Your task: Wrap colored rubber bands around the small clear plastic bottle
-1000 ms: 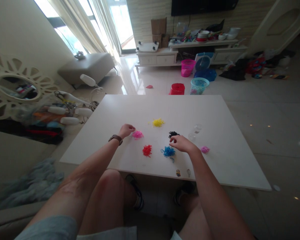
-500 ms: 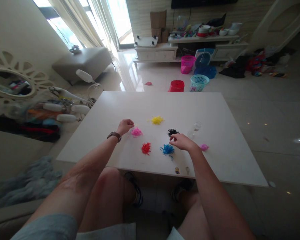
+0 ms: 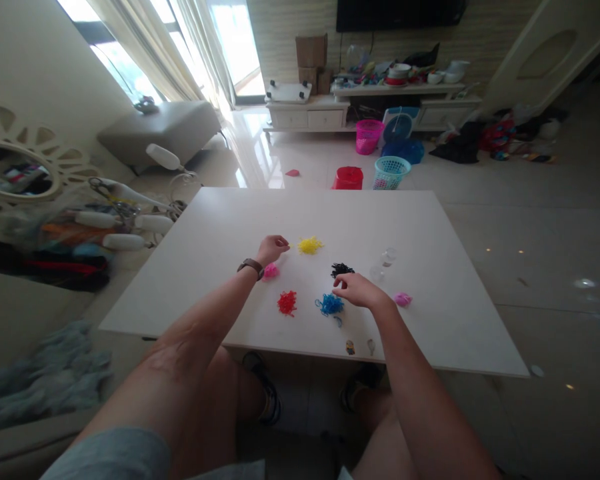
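Note:
Small rubber bands lie in loose coloured piles on a white table (image 3: 250, 210). My left hand (image 3: 273, 249), with a watch on its wrist, pinches at a single yellow rubber band (image 3: 290, 246) just left of the yellow pile (image 3: 310, 246). Its forearm partly covers the pink pile (image 3: 271, 271). My right hand (image 3: 357, 290) hovers with thumb and forefinger slightly apart, between the black pile (image 3: 341, 269) and the blue pile (image 3: 331, 305). Nothing shows in its fingers. The red pile (image 3: 287, 303) sits nearer me.
Clear plastic pieces (image 3: 388, 257) and a purple pile (image 3: 403, 299) lie to the right. A small yellow figure charm (image 3: 350, 347) and a small pale item (image 3: 371, 346) are near the front edge. Beyond the table stand a red stool (image 3: 348, 178) and a light-blue basket (image 3: 391, 173).
My left hand has moved right, from beside the pink pile to the stray band by the yellow pile. My right hand stays near the blue and black piles. The view has tilted slightly.

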Demonstrator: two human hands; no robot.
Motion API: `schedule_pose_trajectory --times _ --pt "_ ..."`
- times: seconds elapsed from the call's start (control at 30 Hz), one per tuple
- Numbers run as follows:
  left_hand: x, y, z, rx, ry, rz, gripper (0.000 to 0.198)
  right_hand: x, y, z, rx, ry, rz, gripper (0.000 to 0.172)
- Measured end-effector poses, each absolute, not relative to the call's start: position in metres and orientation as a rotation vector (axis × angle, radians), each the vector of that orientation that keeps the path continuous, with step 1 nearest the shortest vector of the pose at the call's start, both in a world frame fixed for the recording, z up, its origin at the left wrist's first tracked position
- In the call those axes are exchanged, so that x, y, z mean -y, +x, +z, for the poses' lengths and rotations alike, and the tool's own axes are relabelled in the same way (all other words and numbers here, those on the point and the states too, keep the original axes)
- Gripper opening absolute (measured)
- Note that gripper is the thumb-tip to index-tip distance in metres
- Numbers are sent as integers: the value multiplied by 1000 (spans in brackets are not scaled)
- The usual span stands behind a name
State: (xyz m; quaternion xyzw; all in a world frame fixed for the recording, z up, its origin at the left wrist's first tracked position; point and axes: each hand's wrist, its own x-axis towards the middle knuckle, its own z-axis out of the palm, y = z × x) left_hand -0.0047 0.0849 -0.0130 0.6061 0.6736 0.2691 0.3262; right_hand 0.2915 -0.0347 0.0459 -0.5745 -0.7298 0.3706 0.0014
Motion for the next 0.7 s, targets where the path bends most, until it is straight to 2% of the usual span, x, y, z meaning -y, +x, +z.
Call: schedule_pose_trajectory --times 0.27,0.5,0.7 --pt "-97 23 -9 -1726 1555 715 14 31 299 45 2303 -1828 1136 24" --pt "-14 61 -28 -1372 1811 472 14 33 304 50 2268 -1862 1113 23" --pt "33 103 -42 -1157 2077 586 21 38 305 50 2276 -1842 1127 24"
